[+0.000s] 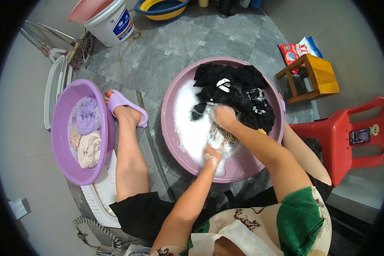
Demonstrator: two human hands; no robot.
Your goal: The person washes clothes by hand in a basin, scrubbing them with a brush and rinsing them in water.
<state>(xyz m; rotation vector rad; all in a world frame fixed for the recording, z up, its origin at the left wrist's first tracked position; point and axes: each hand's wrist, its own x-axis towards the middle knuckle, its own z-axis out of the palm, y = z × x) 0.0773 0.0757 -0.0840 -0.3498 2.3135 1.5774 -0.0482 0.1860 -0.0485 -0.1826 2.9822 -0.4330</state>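
Note:
A wide pink basin [167,128] on the floor in front of me holds soapy water with thick white suds [188,118]. My right hand [224,116] is sunk in foam near the basin's middle, its fingers bent around the upper end of a wet leopard-print cloth [225,133]. Nearer to me, my left hand [213,155] grips the lower end of that cloth; foam hides its fingertips. Black clothes [233,92] with white prints lie heaped along the far right inside of the basin, touching the cloth close to my right hand.
Left of my foot stands a purple basin [59,140] with lilac fabric [88,115] and cream fabric [89,150]. To the right are a wooden stool [326,76], a detergent bag [291,52] and a red plastic chair [336,137] bearing a phone [359,136]. A white bucket [107,27] stands far left.

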